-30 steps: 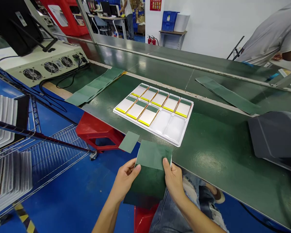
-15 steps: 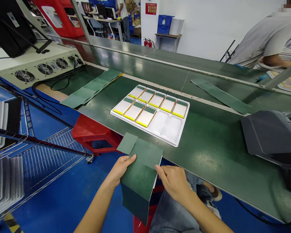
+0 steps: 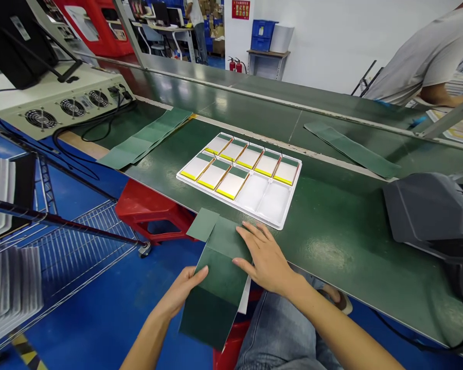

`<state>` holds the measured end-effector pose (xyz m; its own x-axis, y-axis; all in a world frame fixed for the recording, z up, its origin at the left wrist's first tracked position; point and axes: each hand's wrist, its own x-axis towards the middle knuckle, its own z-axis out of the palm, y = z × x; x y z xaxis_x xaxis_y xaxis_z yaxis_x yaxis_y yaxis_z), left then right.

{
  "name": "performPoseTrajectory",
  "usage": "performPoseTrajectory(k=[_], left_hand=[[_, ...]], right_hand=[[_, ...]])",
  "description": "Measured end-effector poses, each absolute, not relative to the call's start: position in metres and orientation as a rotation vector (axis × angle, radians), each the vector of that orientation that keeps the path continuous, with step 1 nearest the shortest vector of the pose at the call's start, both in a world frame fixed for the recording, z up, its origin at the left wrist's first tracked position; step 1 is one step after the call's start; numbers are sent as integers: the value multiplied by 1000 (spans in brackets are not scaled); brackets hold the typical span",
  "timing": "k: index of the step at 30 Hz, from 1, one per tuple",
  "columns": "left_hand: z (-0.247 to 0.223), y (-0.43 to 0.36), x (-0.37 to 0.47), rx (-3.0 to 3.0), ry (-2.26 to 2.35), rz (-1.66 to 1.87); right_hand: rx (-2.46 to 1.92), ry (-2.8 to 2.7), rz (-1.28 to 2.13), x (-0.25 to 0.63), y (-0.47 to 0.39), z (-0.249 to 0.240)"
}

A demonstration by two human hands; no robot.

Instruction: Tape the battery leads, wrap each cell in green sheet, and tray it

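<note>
A dark green sheet strip (image 3: 218, 275) with fold lines hangs over the near table edge, a white layer showing under its right side. My left hand (image 3: 185, 288) grips the strip's left edge, thumb on top. Fingers spread, my right hand (image 3: 264, 257) lies on its upper right part. A smaller green piece (image 3: 203, 224) sticks out at the strip's upper left. Just beyond, a white tray (image 3: 278, 200) holds several flat battery-like packs (image 3: 232, 183) with silver faces, green tops, yellow lower edges and thin dark wires. Two front-right compartments of the tray hold no pack.
Green strips (image 3: 146, 139) lie at the left of the table and another strip (image 3: 349, 149) at the right. A grey machine (image 3: 424, 216) stands on the right, a fan-fitted unit (image 3: 73, 105) on the left. A red stool (image 3: 154, 210) and wire rack (image 3: 88, 257) are below left. A person (image 3: 428, 56) works opposite.
My right hand has gone from pinching the strip's right edge to lying spread on its upper part. My left hand moved slightly down and left; the strip's lower end swung left.
</note>
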<state>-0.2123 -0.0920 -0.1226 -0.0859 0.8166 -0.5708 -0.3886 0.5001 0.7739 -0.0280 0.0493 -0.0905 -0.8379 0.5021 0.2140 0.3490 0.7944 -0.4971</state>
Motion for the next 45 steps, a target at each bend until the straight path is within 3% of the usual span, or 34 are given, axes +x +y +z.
performPoseTrajectory(k=[3, 7, 10, 15, 19, 26, 33, 45], left_hand=[[-122, -118, -207, 425, 1316, 1038], [-125, -142, -204, 443, 1352, 1030], [-127, -151, -202, 476, 1416, 1006], [-125, -161, -192, 469, 1402, 1023], [-120, -160, -185, 529, 1352, 988], [-107, -119, -168, 977, 1430, 958], [-115, -98, -135, 870, 1621, 1046], [-103, -56, -114, 800, 1397, 1022]], right_hand=[[-913, -2332, 910, -4, 27, -101], [-1285, -1724, 1640, 16, -11, -133], [-1163, -1209, 2104, 7, -31, -152], [-1051, -948, 2462, -19, -45, -148], [-1045, -988, 2380, -12, -49, -144], [-1267, -1528, 1948, 23, -34, -137], [-1042, -1224, 2106, 42, -21, -122], [-1495, -1445, 1443, 58, -6, -124]])
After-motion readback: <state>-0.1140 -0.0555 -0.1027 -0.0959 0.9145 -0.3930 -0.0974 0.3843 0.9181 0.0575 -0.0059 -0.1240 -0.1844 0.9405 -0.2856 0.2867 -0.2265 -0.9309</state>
